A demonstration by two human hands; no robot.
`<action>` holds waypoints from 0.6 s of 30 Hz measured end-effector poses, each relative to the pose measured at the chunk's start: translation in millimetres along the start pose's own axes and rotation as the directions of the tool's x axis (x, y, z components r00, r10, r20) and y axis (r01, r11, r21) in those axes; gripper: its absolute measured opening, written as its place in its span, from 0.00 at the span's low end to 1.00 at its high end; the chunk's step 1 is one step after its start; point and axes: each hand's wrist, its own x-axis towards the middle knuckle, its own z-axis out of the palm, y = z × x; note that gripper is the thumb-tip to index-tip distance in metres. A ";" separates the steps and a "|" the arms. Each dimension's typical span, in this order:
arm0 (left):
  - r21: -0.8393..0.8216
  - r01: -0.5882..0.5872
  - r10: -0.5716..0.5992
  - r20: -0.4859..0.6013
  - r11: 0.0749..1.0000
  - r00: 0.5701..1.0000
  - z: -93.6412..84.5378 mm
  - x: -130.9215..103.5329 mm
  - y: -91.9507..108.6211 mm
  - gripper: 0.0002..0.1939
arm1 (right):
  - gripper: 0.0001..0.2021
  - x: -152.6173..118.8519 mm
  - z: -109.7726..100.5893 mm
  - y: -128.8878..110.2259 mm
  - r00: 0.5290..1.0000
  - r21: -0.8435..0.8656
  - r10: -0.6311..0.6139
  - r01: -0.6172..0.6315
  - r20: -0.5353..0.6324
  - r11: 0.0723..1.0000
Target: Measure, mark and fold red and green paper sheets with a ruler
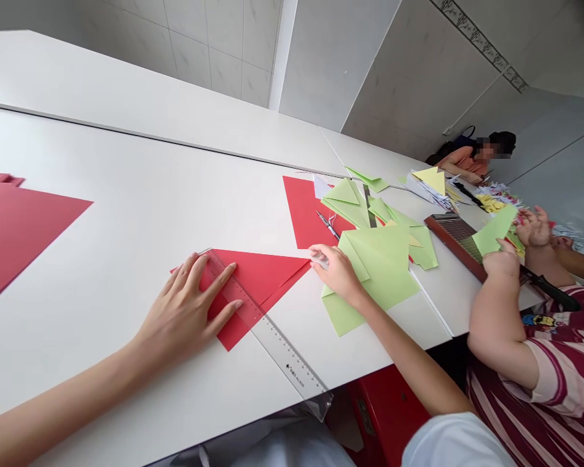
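Observation:
A sheet of red paper [267, 275], folded to a point on its right, lies on the white table before me. Across it runs a clear plastic ruler [292, 357], slanting down past the table's front edge. My left hand [189, 298] rests with spread fingers on the ruler and paper, holding both down. At the paper's right tip, the curled fingers of my right hand [335, 269] close round a small white object [320, 261], whose kind I cannot make out. Folded light green paper [384, 272] lies beside and partly under that hand.
More red paper [24, 227] lies at the left. Beyond my right hand are another red sheet [296, 214], a pen [328, 226] and several green pieces. A co-worker's hand [503, 259] holds green paper over a paper cutter [457, 243] at right. Another person [467, 162] sits farther back.

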 end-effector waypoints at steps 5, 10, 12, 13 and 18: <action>0.022 -0.029 0.028 0.039 0.999 0.999 -2.1 2.7 -8.4 0.33 | 0.03 10.3 3.4 8.1 0.994 0.179 0.060 -0.075 0.087 0.981; -0.006 -0.132 0.131 0.122 0.991 0.984 -15.1 2.0 -52.0 0.29 | 0.06 9.6 2.2 6.3 0.993 0.386 0.061 -0.097 0.104 0.917; -0.051 -0.188 0.194 0.193 0.981 0.962 -27.2 0.6 -76.2 0.28 | 0.07 10.7 -0.6 6.1 0.992 0.467 0.064 -0.106 0.106 0.878; -0.072 -0.209 0.220 0.242 0.975 0.945 -34.2 0.2 -87.2 0.27 | 0.08 11.9 -2.5 6.3 0.993 0.500 0.067 -0.110 0.102 0.859; -0.139 0.015 0.025 0.284 0.990 0.958 -59.9 12.4 -104.3 0.27 | 0.09 18.9 -17.5 3.3 0.996 0.620 0.063 -0.091 0.067 0.779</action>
